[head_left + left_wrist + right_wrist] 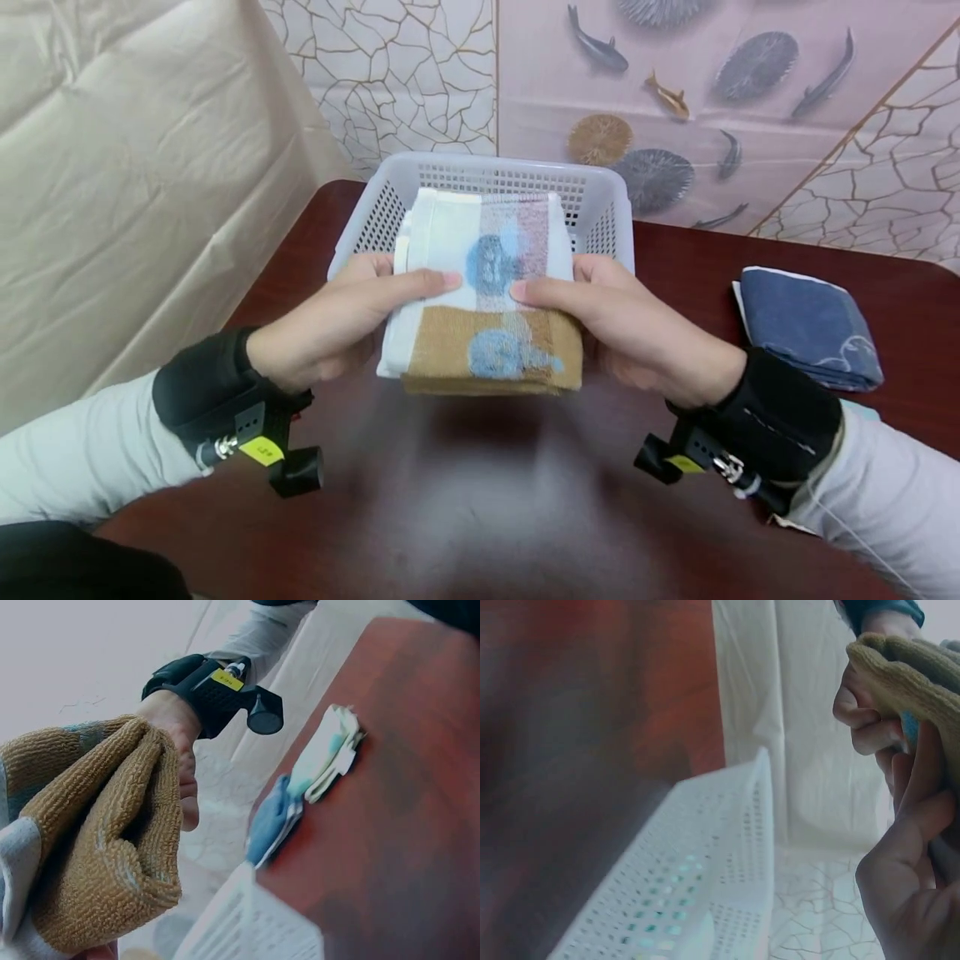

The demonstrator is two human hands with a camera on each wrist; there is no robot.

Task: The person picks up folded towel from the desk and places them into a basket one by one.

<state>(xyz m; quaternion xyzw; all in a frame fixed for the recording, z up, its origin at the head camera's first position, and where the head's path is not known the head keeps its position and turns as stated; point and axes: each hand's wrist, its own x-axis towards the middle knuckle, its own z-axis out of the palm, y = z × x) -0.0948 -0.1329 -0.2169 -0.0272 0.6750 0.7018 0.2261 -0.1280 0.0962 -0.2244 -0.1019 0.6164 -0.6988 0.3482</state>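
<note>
A folded towel (450, 242), white and tan with blue patches, is held up in front of me in the head view. My left hand (356, 308) grips its left side, thumb flat on top and fingers curled underneath. The right hand (626, 321) grips the right side the same way. Behind and below the towel stands a white perforated basket (502, 167); the towel covers much of its opening. Thick tan folds of the towel (112, 847) fill the near side of the left wrist view. In the right wrist view, curled fingers (922, 780) show under the towel's edge.
A folded blue towel (810, 325) lies on the dark red table (675, 250) to the right. Beside it in the left wrist view is a pale folded cloth (326, 754). Patterned wall covering (420, 75) rises behind the basket, and a cream sheet (150, 167) hangs at left.
</note>
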